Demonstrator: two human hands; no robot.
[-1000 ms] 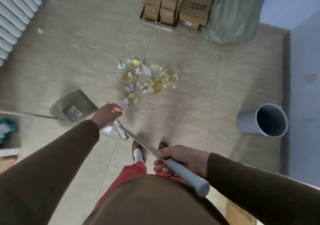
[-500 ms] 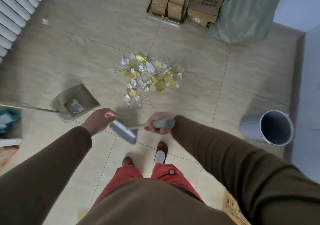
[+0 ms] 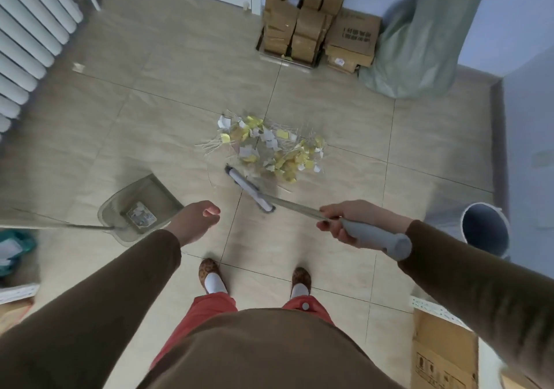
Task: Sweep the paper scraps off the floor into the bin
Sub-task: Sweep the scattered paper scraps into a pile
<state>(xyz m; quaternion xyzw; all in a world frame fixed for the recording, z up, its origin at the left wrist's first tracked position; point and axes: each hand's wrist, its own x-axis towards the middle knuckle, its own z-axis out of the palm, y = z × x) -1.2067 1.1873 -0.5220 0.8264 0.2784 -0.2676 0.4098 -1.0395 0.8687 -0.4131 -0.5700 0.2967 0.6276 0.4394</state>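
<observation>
A pile of white and yellow paper scraps lies on the tiled floor ahead of my feet. My right hand grips the grey handle of a broom; its head rests on the floor at the pile's near left edge. My left hand hovers empty with loosely curled fingers, just right of a translucent dustpan lying on the floor with its long handle running left. A grey bin stands at the right, by the wall.
Stacked cardboard boxes and a green sack fill the far corner. A white radiator lines the left wall. A cardboard box sits at my right foot; a teal object lies at the left edge.
My left hand let go of the broom and drew back beside the dustpan. My right hand swung the broom out, so its head now lies against the scrap pile.
</observation>
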